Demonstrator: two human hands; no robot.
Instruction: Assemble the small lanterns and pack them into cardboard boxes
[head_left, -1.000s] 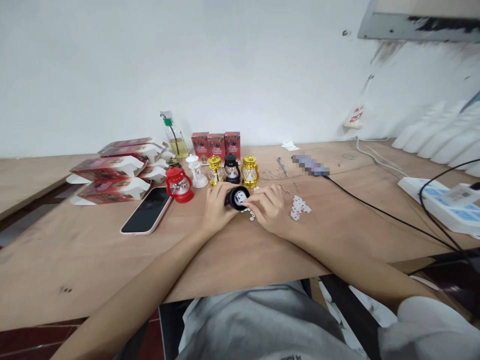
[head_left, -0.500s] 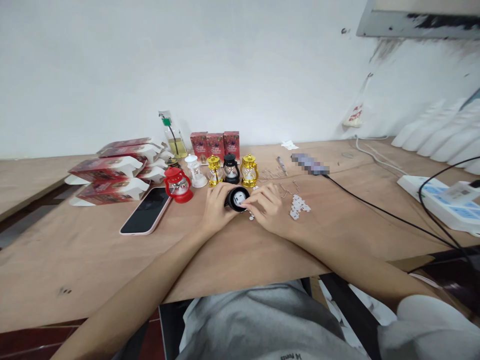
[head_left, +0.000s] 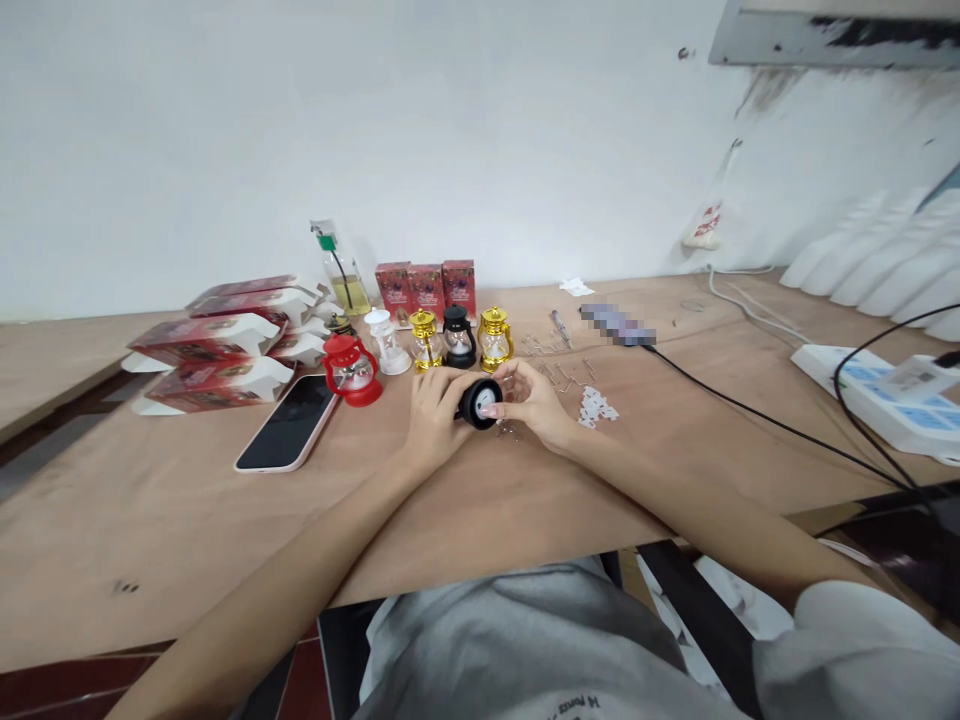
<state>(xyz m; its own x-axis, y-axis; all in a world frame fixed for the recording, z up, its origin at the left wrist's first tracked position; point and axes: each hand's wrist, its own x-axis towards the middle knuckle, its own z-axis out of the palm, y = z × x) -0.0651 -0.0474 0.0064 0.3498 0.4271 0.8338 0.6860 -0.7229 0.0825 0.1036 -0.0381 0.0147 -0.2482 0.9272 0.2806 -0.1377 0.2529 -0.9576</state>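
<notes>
A small black toy lantern [head_left: 477, 401] lies on its side with its round base turned toward me. My left hand [head_left: 433, 412] wraps round its body from the left. My right hand [head_left: 534, 400] curls against the base, fingertips pressed on it. Several tiny white tabs [head_left: 598, 408] lie on the wooden table [head_left: 187, 520] just right of my right hand. Behind my hands stands a row of small lanterns: red [head_left: 348, 368], white [head_left: 387, 341], gold [head_left: 425, 338], black [head_left: 458, 336] and gold [head_left: 496, 339].
A phone in a pink case [head_left: 289, 422] lies at the left, next to stacked red and white boxes [head_left: 217, 346]. Three red boxes [head_left: 428, 289] and a bottle [head_left: 339, 270] stand by the wall. A black cable [head_left: 750, 415] runs right to a power strip [head_left: 877, 400].
My right hand has turned and lifted from the table side of the lantern to cup its base. The lantern has shifted slightly. The view moved a little.
</notes>
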